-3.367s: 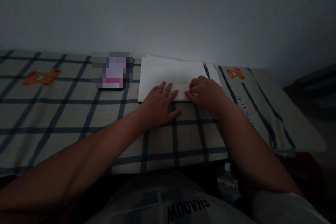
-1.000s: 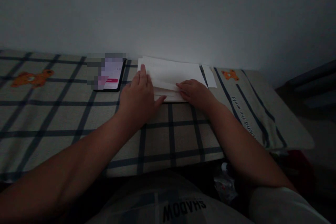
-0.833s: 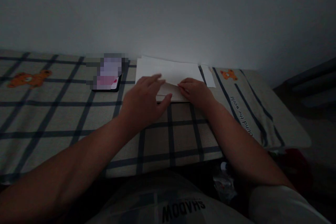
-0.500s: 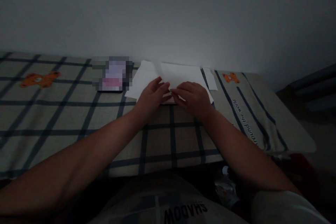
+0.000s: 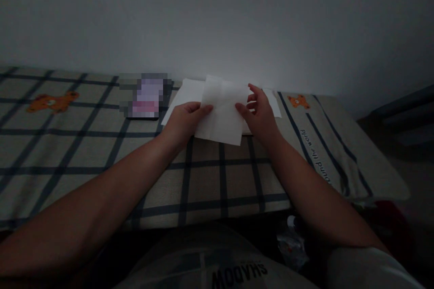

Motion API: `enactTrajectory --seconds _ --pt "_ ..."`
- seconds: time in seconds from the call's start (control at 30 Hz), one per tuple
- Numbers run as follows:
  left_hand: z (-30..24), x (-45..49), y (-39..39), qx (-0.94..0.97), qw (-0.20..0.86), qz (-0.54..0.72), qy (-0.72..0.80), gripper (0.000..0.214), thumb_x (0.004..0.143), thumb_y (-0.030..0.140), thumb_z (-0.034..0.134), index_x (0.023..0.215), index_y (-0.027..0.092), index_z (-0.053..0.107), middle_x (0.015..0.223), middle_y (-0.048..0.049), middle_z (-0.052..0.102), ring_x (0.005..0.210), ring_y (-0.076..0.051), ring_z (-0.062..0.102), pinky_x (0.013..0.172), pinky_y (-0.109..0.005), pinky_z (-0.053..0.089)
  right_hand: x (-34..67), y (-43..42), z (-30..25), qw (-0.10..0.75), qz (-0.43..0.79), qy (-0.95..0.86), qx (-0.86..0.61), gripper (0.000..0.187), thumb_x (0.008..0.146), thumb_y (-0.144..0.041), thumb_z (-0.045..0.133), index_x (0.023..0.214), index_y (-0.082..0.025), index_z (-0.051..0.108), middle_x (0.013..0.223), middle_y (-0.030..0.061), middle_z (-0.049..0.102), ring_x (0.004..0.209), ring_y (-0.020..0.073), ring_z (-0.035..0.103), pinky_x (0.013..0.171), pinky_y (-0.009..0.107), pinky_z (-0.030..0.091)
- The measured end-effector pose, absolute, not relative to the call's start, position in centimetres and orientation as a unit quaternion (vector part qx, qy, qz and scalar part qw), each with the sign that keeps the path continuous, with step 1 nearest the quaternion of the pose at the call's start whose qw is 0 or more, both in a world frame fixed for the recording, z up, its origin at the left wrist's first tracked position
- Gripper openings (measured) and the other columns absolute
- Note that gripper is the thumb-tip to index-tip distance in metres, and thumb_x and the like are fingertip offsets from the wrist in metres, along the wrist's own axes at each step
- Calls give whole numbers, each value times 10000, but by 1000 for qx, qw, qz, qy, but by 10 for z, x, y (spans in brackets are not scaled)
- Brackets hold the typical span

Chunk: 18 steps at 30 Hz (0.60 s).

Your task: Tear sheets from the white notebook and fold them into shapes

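Note:
A thin, creased white sheet of paper (image 5: 222, 119) is held up in front of me, tilted, its lower edge over the tablecloth's front side. My left hand (image 5: 186, 119) grips its left edge, thumb on the near face and fingers behind. At the right edge, my right hand (image 5: 259, 110) has its thumb on the paper. The index finger of that hand is raised and the other fingers curl at the edge, their tips partly hidden. Behind the held sheet lie more white papers (image 5: 190, 90), spread flat on the cloth.
A phone (image 5: 147, 95) with a blurred-out screen lies left of the papers. A smaller white paper piece (image 5: 273, 101) is at the right. The checked tablecloth (image 5: 84, 149) with bear prints runs along a pale wall (image 5: 217, 18). A clear plastic bottle (image 5: 293, 244) shows below the table edge.
The thin sheet has come up into view between my hands. My hands have moved apart, the left one leftward, and the right fingers have opened upward.

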<state>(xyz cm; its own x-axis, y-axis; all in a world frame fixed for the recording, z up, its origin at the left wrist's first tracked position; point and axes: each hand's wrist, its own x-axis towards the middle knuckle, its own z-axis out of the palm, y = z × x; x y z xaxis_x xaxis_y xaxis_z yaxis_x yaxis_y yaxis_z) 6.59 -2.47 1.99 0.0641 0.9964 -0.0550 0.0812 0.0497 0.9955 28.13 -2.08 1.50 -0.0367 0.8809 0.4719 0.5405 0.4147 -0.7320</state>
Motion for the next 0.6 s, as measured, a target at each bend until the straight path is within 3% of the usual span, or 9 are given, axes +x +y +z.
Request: enactTrajectory --seconds 0.1,0.2,0.4,0.6 --pt "17 65 -21 518 537 427 511 338 772 505 707 867 182 719 827 -67 740 693 -201 663 589 -300 514 283 -15 10 451 340 -653 -504 482 843 -654 628 1027 -209 661 796 25 597 675 159 526 561 295 430" --pt "16 67 -21 514 543 430 506 321 760 500 718 854 193 724 855 -66 749 717 -203 662 594 -295 513 281 -19 12 452 384 -622 -511 414 824 -607 672 765 -201 616 665 -5 536 602 132 474 539 287 388" --pt "17 72 -24 501 559 432 500 321 756 488 731 880 192 737 873 -63 755 717 -194 658 598 -287 516 280 -23 17 474 389 -602 -511 323 833 -514 678 760 -204 620 643 -19 522 578 120 466 533 284 375" --pt "16 71 -25 507 558 437 491 338 766 483 732 918 181 742 914 -70 766 759 -211 685 633 -307 544 280 -20 14 477 410 -593 -504 357 809 -554 689 754 -209 616 645 -19 527 575 120 468 514 275 374"
